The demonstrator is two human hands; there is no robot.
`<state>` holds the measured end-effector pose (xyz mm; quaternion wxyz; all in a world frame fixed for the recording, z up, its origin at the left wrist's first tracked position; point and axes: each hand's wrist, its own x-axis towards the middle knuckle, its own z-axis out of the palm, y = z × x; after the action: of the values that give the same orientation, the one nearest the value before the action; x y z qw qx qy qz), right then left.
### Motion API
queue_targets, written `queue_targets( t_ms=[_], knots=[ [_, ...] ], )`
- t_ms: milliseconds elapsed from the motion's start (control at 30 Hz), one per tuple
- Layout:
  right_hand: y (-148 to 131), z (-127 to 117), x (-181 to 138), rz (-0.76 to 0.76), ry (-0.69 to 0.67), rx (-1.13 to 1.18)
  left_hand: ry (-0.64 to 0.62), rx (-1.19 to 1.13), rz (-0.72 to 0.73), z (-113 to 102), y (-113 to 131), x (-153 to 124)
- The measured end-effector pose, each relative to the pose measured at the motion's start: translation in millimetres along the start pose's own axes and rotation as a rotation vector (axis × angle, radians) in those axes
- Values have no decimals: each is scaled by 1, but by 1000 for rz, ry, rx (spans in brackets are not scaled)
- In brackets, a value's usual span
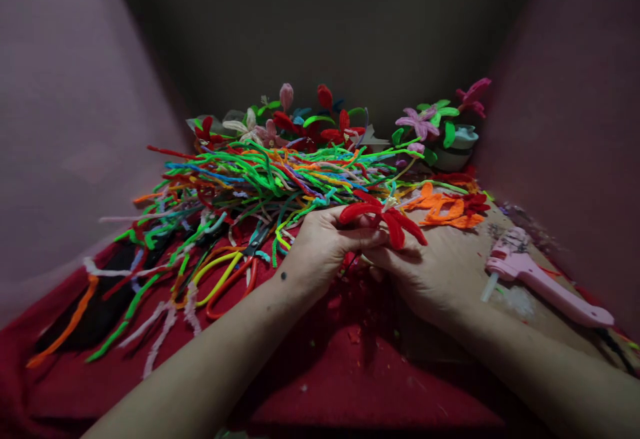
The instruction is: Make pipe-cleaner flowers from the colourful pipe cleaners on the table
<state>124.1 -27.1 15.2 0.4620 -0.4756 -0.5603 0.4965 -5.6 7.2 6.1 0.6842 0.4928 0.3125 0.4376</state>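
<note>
A red pipe-cleaner flower [395, 226] with several long petals and a pale centre is held up between my two hands over the red cloth. My left hand [320, 242] pinches it from the left, thumb and fingers closed just under the petals. From the right, my right hand [415, 259] closes on its underside, and those fingertips are partly hidden behind the flower. Just left of my left wrist lie scissors [233, 276] with yellow and red handles. Orange pipe-cleaner petals [443, 209] rest beyond my right hand.
A large heap of coloured pipe cleaners [285, 172] spreads across the back and left of the red cloth [320, 386]. Finished flowers [300, 126] stand behind it, with a potted one [435, 126] at back right. A pink glue gun [545, 279] lies on a brown board [480, 252] at right.
</note>
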Motion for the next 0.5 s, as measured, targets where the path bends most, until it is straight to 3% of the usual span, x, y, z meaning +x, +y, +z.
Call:
queue_targets(
  t_ms=[167, 500],
  knots=[
    [19, -1, 1, -11, 25, 39, 125, -6, 40, 5, -1, 1],
    [26, 1, 4, -110, -78, 129, 76, -7, -8, 1, 1, 1]
  ],
)
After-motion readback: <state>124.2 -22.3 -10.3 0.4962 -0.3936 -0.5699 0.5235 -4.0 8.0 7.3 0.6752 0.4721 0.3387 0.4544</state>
